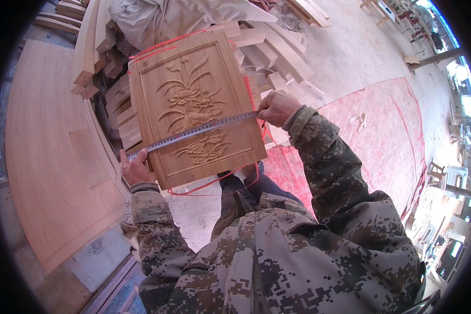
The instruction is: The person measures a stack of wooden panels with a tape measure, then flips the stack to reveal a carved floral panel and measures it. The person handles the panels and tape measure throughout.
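At the far left lies one large, pale plywood sheet point(57, 157), flat and bare, its curved edge running beside a stack of sawn timber pieces point(97, 57). Just right of that edge the left hand point(136, 168) is closed around the lower left corner of the carved wooden panel point(196, 107), thumb on the face, pinning one end of the metal measuring tape point(193, 131) against the panel's edge. There is one panel, tilted, its raised frame enclosing a carved relief of flowers and leaves; a thin red cord point(209, 186) loops around and below it. The single tape runs slantwise across the panel's lower half, rising from the left hand to the right hand point(276, 107), which sits at the panel's right edge, fingers curled shut and pinching the tape's other end. Both sleeves are camouflage-patterned. Behind the panel, more timber offcuts point(269, 52) are piled, partly hidden by it, with a crumpled grey cloth point(162, 18) on top. Below the panel a dark shoe point(240, 180) shows on the concrete floor. To the right a red plastic sheet point(382, 131) is spread over the floor, and small wooden stools point(435, 170) stand near the far right rim.
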A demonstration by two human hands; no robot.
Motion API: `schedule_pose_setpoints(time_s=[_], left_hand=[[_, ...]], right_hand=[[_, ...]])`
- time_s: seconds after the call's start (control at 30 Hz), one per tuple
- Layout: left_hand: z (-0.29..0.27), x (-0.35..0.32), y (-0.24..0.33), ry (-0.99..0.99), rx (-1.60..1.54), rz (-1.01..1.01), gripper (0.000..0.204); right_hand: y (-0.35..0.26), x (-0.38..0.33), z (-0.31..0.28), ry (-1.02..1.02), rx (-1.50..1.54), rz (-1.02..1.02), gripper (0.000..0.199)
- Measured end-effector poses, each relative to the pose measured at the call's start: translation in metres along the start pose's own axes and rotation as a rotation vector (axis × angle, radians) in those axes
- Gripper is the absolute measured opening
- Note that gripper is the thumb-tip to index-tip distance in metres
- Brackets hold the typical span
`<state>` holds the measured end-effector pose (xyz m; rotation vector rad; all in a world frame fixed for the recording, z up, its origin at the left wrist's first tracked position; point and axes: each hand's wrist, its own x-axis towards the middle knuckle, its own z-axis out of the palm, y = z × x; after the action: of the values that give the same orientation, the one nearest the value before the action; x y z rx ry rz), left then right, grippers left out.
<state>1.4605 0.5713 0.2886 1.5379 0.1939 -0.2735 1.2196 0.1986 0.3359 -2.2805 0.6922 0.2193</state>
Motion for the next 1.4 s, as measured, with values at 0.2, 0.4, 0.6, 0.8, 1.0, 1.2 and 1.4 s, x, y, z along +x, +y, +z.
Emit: schedule_pose_setpoints(time_s=[0.2,0.4,0.6,0.8,1.0,1.2,1.4], left_hand=[[0.002,-0.003,0.003,-0.009,-0.006,0.016,0.101],[-0.003,0.006,-0.011,0.016,0.014,0.048,0.101],[-0.031,0.028,-0.036,-0.214,0.605,0.62,0.055],[0.005,-0.007,-0.007,0.124,0.09,0.118,0.089],[0.017,-0.022,0.014,0.032,-0.077,0.036,0.099],[0.019,-0.025,0.017,0.018,-0.07,0.021,0.095],[0.016,-0.022,0.014,0.042,-0.008,0.002,0.091]], right_hand=[[0.001,0.0,0.0,0.004,0.005,-0.001,0.023],[0.0,0.0,0.001,-0.004,0.002,-0.009,0.024],[0.007,0.006,0.0,-0.108,0.0,-0.052,0.034],[-0.002,0.002,-0.004,-0.07,-0.051,-0.129,0.027],[-0.001,-0.003,0.004,-0.099,0.325,0.261,0.02],[-0.011,-0.006,0.003,-0.04,0.303,0.345,0.016],[-0.013,-0.007,0.003,-0.021,0.313,0.431,0.022]])
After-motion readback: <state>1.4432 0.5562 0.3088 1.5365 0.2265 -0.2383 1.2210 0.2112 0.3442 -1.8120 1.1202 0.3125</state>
